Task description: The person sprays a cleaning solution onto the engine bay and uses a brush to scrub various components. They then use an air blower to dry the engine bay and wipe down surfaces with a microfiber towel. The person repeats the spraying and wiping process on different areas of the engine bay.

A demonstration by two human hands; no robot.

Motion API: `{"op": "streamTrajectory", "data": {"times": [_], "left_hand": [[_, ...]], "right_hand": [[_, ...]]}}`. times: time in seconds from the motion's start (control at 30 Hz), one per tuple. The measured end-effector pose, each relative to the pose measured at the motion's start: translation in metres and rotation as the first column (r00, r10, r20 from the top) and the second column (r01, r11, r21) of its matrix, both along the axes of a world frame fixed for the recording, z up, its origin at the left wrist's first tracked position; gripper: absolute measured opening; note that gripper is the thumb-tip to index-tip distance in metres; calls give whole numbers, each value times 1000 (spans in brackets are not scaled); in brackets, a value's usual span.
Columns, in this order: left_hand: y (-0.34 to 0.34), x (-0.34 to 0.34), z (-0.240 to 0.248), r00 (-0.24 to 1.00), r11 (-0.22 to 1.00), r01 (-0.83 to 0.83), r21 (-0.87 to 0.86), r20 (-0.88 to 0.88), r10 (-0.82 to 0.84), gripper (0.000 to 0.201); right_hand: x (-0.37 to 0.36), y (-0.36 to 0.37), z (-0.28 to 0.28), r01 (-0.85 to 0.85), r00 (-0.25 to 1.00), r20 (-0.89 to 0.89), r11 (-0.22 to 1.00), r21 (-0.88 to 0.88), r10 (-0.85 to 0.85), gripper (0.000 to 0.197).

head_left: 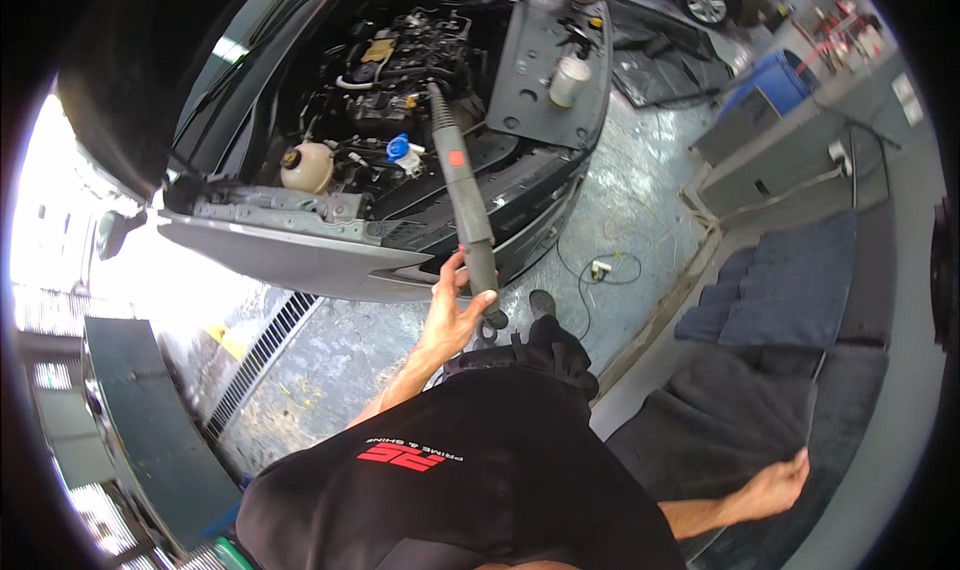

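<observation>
My left hand [456, 308] is closed round the near end of a long grey wand-like tool [464, 192] with a ribbed neck and a small red-orange patch. The tool reaches over the car's front edge, its far end above the engine [385, 100]. Out to the right, my right hand [775, 490] pinches the edge of a dark grey cloth [725, 420] lying on a ledge. Folded blue-grey cloths [780, 282] lie just beyond it. Below the wand, in the engine bay, are a blue cap [399, 149] and a whitish coolant tank [306, 168].
A white container [569, 82] stands on the grey panel [520, 100] at the car's front. A cable with a white connector [600, 268] lies on the wet floor. A floor grate [262, 358] runs at left, beside a dark bench [150, 420]. A blue bin [775, 82] stands far right.
</observation>
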State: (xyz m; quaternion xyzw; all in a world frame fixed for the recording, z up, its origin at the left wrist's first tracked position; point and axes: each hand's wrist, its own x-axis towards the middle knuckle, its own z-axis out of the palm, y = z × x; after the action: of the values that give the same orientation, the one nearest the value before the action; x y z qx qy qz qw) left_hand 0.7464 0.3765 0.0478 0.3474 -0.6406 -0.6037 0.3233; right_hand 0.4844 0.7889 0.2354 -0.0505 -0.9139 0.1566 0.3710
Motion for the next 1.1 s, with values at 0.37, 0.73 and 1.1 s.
{"op": "streamTrajectory", "data": {"times": [0.37, 0.73, 1.1], "left_hand": [[19, -19, 7, 1000, 999, 28, 25, 0, -28, 82], [27, -24, 49, 994, 986, -63, -154, -100, 48, 78], [38, -37, 57, 977, 994, -90, -65, -201, 76, 76]], "right_hand": [[-2, -72, 23, -653, 668, -439, 191, -733, 601, 52], [27, -177, 32, -686, 273, -715, -391, -613, 643, 70], [21, -241, 42, -360, -42, -821, -775, -519, 570, 88]]}}
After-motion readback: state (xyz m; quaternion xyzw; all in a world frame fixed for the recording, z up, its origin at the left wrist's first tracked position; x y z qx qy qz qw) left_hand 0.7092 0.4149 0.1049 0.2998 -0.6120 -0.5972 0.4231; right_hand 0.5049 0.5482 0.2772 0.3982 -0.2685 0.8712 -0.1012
